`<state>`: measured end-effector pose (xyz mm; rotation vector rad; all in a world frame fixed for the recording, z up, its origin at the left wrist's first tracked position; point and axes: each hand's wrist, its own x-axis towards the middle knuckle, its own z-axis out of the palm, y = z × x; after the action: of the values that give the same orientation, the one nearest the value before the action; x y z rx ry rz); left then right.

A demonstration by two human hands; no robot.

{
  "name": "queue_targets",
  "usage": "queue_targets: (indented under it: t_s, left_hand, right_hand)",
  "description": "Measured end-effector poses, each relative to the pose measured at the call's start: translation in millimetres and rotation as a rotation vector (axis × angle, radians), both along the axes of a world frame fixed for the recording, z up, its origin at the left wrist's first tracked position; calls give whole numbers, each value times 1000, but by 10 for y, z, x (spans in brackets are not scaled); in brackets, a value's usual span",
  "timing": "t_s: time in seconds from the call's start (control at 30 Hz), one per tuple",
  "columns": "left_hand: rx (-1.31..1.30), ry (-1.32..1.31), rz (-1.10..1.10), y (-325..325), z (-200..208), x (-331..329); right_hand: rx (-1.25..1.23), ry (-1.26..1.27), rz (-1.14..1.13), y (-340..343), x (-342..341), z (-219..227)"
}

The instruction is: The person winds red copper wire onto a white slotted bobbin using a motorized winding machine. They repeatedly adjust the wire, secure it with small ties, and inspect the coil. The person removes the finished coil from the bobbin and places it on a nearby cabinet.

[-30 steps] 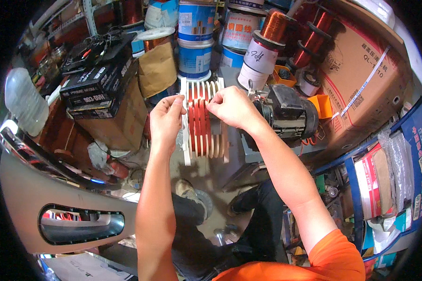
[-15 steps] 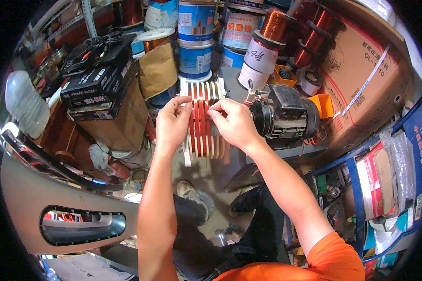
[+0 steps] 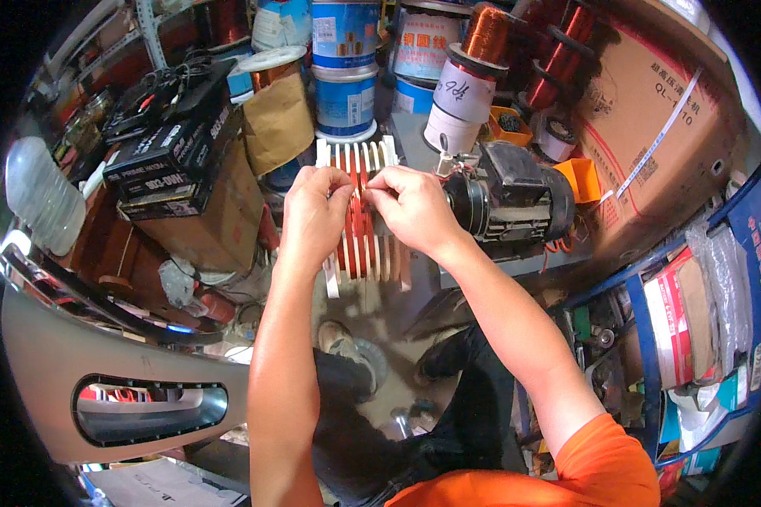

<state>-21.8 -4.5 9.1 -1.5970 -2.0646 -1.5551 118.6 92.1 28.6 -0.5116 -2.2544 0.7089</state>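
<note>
A winding form [image 3: 331, 275] with several pale slats stands at the bench edge in front of me. Coils of red copper wire [image 3: 361, 249] fill the slots between its slats. At the left side of the coils, my left hand [image 3: 314, 215] is closed, thumb and forefinger pinched together over the wire. My right hand [image 3: 416, 211] pinches from the right side, its fingertips close to the left ones. Whatever lies in either pinch is too small to make out. Just right of the right hand sits a dark electric motor [image 3: 524, 198], coupled beside the form.
Blue and white wire buckets [image 3: 345, 101] and copper wire spools [image 3: 486, 38] stand behind the form. Black boxes [image 3: 173, 160] are stacked on a carton at left. A large cardboard carton [image 3: 651, 127] and orange bins [image 3: 579, 179] stand at right. My shoes are below on the floor.
Both hands have come closer together over the coils, and the left fingers have curled inward. The view has shifted slightly.
</note>
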Motion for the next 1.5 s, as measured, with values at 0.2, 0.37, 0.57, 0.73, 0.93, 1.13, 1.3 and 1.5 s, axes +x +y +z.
queue_targets:
  t_s: [0.2, 0.37, 0.57, 0.73, 0.93, 1.13, 1.3, 1.5]
  left_hand:
    - [44, -412, -193, 9, -44, -78]
    - [43, -469, -153, 60, 11, -9]
    - [-47, -575, -103, 48, -1, -59]
    - [-72, -436, -106, 35, 32, -13]
    - [-87, -425, -163, 35, 47, -40]
    - [-168, -417, -221, -30, 75, -56]
    - [-120, -376, -165, 25, -1, -70]
    - [-113, -399, -209, 23, -24, -118]
  right_hand:
    - [-20, -201, 9, 154, -110, 174]
    - [-164, -276, 27, 240, -152, 223]
    - [-213, -253, 63, 275, -155, 226]
    - [-321, -168, 89, 277, -164, 166]
    - [-361, -40, 95, 294, -220, 63]
    - [-321, -53, 93, 249, -254, 110]
    - [-275, -116, 179, 242, -197, 180]
    - [-29, -162, 204, 243, -144, 224]
